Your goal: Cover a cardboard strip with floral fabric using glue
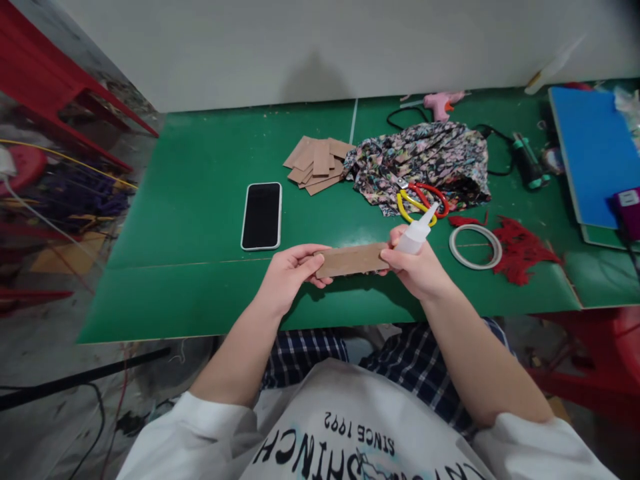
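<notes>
A flat brown cardboard strip (351,261) is held level above the front part of the green table. My left hand (291,272) pinches its left end, thumb on top and fingers beneath. At the opposite end, my right hand (411,265) grips the strip between thumb and fingers. That same hand also holds a white glue bottle (414,239), its pointed nozzle tilted up to the right. Some dark, patterned edge shows under the strip, too small to make out. Beyond the bottle lie scissors (425,200) with one red and one yellow handle.
A phone (262,217) and a pile of cardboard pieces (319,160) lie on the green table (200,167). Floral fabric (425,157), a pink glue gun (440,105), a tape roll (475,247), red scraps (523,250) and a blue board (590,153) are to the right.
</notes>
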`<state>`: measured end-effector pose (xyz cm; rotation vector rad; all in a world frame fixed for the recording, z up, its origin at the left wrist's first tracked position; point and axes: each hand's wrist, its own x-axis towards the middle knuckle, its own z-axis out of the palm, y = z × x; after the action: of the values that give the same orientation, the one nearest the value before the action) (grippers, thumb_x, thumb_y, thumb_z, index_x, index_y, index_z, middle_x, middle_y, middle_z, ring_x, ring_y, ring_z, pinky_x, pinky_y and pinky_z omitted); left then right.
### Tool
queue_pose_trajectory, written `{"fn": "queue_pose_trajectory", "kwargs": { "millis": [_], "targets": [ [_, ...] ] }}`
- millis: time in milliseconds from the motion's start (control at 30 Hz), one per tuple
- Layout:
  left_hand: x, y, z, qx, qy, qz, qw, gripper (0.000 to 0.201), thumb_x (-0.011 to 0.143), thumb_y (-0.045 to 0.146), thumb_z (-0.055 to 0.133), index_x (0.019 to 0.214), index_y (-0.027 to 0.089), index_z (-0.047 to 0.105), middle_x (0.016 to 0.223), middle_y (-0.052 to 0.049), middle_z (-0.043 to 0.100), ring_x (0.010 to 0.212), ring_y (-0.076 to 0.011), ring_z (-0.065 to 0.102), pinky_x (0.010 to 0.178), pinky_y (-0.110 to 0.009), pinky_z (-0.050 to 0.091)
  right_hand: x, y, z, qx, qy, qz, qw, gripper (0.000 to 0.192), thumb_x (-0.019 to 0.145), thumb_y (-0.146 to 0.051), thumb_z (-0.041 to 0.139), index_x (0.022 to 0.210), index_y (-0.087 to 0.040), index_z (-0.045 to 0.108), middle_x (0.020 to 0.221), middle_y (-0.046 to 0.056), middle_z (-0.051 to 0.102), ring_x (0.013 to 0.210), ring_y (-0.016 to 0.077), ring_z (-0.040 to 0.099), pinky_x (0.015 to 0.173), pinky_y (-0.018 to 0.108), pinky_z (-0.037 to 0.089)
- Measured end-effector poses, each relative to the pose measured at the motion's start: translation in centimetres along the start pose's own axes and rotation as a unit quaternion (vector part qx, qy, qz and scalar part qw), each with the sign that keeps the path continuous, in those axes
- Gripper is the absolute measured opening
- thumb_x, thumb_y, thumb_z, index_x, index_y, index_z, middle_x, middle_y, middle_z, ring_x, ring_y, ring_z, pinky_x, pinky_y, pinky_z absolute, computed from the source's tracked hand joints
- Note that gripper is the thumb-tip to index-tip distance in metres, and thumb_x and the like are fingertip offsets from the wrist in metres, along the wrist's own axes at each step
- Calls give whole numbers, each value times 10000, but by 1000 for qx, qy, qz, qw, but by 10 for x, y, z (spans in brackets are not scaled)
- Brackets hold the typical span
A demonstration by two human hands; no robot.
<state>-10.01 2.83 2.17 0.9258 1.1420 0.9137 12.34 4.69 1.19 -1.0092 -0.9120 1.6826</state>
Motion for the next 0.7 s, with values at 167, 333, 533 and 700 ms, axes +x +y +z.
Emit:
{"fn": "queue_pose_trajectory", "kwargs": {
  "millis": [167, 333, 533, 700],
  "targets": [
    [-12, 11, 2, -5, -3, 22, 1000, 297, 744, 344, 673, 964, 144, 664, 851, -59, 690, 540, -124, 652, 477, -194, 536, -7, -9, 6, 14, -18, -24, 999, 307, 617, -182, 740, 735, -226, 460, 563, -90, 503, 483, 65, 492, 435, 188, 495],
    [-25, 17, 5, -12, 1, 36, 999, 286, 744, 357, 671, 947, 155, 666, 737, -42, 684, 512, -130, 644, 460, -203, 537, -16, -17, 11, 21, -20, -41, 999, 336, 600, -217, 748, 729, -233, 438, 575, -83, 491, 501, 78, 489, 390, 183, 477],
    [-35, 20, 12, -18, 1, 31, 999, 374, 695, 467, 684, 937, 184, 653, 662, -20, 657, 418, -112, 595, 378, -202, 509, -21, -20, 13, 12, -9, -33, 999, 388, 567, -302, 760, 719, -245, 407, 532, -86, 450, 462, 83, 451, 351, 183, 447],
    [-37, 19, 19, -29, -1, 33, 999, 444, 674, 539, 673, 951, 195, 622, 737, -29, 663, 399, -96, 581, 343, -185, 487, -22, -17, 11, 20, -16, -26, 999, 400, 577, -331, 753, 741, -250, 398, 526, -92, 465, 425, 84, 477, 337, 181, 424]
  ]
}}
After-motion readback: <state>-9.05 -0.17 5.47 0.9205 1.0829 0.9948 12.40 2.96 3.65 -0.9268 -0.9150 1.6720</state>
